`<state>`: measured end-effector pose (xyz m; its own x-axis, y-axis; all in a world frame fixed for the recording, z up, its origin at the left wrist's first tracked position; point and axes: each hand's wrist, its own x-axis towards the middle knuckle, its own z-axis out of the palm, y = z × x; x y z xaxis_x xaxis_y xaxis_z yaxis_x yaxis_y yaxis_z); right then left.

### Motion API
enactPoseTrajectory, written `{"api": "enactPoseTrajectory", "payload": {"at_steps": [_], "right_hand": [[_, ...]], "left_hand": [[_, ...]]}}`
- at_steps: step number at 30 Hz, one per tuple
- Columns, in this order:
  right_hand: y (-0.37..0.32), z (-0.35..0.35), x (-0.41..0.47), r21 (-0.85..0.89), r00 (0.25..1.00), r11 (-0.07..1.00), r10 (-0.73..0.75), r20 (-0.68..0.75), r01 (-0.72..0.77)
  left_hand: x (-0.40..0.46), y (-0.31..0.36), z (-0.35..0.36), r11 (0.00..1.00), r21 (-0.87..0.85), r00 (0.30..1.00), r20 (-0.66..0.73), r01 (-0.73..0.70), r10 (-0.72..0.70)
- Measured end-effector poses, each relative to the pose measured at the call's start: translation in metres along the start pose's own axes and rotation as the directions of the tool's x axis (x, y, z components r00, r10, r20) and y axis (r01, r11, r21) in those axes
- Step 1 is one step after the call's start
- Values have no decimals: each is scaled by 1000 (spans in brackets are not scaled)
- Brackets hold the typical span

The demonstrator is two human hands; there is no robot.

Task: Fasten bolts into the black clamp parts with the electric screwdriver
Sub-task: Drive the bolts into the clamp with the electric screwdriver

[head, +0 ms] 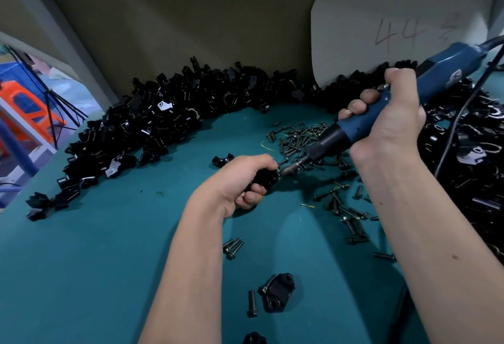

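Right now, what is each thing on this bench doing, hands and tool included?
Left hand: grips a black clamp part.
Right hand: grips the electric screwdriver, tip at the held part.
Loose bolts: scattered on the green mat.
Clamp piece near the front edge: lying flat, one bolt beside it.
Pile of clamp parts: heaped at the back.

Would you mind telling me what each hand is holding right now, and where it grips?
The right hand grips the blue electric screwdriver around its body. The left hand holds a black clamp part, mostly hidden by the fingers.
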<state>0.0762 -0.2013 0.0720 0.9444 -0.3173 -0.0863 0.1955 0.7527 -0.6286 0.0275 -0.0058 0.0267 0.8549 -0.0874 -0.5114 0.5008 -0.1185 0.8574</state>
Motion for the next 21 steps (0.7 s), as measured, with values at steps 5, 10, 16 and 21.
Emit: {"api": "enactPoseTrajectory", "payload": {"at_steps": [5, 10, 16, 21], "right_hand": [[0, 1, -1, -17, 1000, 1000, -7, 20, 8], [0, 3, -5, -19, 998, 999, -38, 42, 39], [0, 4, -7, -5, 995, 998, -56, 82, 57], [0, 4, -10, -3, 994, 998, -64, 91, 64]], "left_hand": [[0, 1, 4, 998, 59, 999, 10, -32, 32], [-1, 1, 3, 998, 57, 999, 20, -35, 34], [-2, 1, 3, 999, 45, 999, 25, -25, 23], [0, 2, 3, 999, 43, 1000, 17, -10, 9]]}}
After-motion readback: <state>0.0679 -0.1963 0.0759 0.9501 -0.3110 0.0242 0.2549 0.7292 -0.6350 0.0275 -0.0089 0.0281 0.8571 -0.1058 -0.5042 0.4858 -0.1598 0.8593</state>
